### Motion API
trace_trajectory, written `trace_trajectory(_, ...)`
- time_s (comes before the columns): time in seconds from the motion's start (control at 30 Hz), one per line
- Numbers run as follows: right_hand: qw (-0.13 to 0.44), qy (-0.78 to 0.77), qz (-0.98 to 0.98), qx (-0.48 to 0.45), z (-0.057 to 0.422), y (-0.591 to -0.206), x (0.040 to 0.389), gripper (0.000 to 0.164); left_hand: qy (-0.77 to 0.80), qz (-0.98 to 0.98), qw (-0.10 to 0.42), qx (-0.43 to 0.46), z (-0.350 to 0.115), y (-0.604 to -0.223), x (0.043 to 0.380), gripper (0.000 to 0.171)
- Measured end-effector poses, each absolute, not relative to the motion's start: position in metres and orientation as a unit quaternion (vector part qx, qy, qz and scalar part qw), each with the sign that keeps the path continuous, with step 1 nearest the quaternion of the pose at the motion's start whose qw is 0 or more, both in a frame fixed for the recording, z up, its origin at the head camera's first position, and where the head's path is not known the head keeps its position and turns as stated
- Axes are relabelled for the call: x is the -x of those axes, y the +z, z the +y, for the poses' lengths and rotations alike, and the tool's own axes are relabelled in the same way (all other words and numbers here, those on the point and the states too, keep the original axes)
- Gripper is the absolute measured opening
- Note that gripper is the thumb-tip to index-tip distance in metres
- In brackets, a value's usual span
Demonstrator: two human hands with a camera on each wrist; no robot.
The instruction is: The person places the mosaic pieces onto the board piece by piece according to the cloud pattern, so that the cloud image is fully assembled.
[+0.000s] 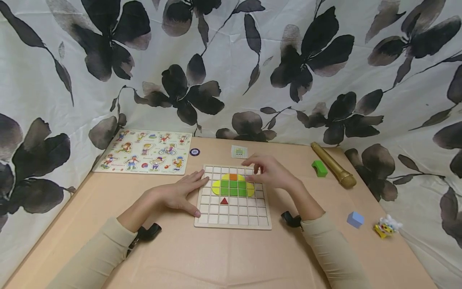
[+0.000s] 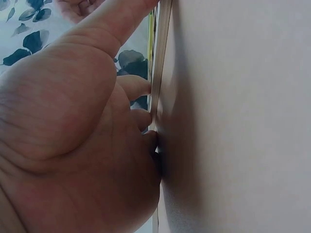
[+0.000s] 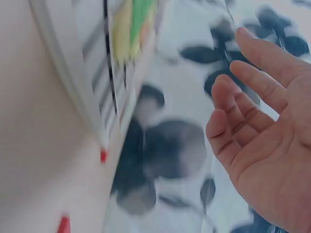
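Note:
A white grid board (image 1: pixel 234 220) lies flat in the middle of the table. On it several green squares (image 1: pixel 233 188) form a block with rounded yellow pieces (image 1: pixel 216 188) at its sides. An orange square (image 1: pixel 233 176) sits above the block, and a red triangle (image 1: pixel 224 201) lies below it. My left hand (image 1: pixel 182 192) rests along the board's left edge with fingers extended. Over the board's upper right hovers my right hand (image 1: pixel 271 171), fingers slightly bent. In the right wrist view, that hand (image 3: pixel 272 116) has loosely spread fingers and holds nothing visible.
Back left lies a picture board (image 1: pixel 148 152), with a dark round disc (image 1: pixel 195 152) beside it. A small picture card (image 1: pixel 239 151) is behind the grid. To the right are a green arch block (image 1: pixel 319 168), a gold microphone (image 1: pixel 333 165), a blue block (image 1: pixel 355 219) and a small toy (image 1: pixel 387 226).

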State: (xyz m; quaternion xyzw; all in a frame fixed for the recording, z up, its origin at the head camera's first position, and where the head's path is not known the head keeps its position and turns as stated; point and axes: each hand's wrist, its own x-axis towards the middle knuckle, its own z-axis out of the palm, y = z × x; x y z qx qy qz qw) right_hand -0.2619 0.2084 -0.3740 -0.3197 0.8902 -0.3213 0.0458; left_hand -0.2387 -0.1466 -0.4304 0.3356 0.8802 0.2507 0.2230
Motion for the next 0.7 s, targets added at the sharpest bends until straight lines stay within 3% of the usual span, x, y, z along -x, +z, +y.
trace_trajectory(0.13,0.008,-0.320,0.906,0.276,0.243,-0.366,0.269,0.050,0.252,0.880,0.221,-0.338,-0.147,-0.429,0.239,0.117)
trace_trajectory(0.3,0.014,-0.285,0.929,0.236,0.283,-0.370,0.278,0.044,0.252,0.880,0.222,-0.336,-0.147,-0.429,0.240,0.117)
trace_trajectory(0.7,0.125,-0.252,0.942,0.184,0.332,-0.397,0.287,0.021,0.257,0.878,0.224,-0.335,-0.146,-0.429,0.238,0.117)
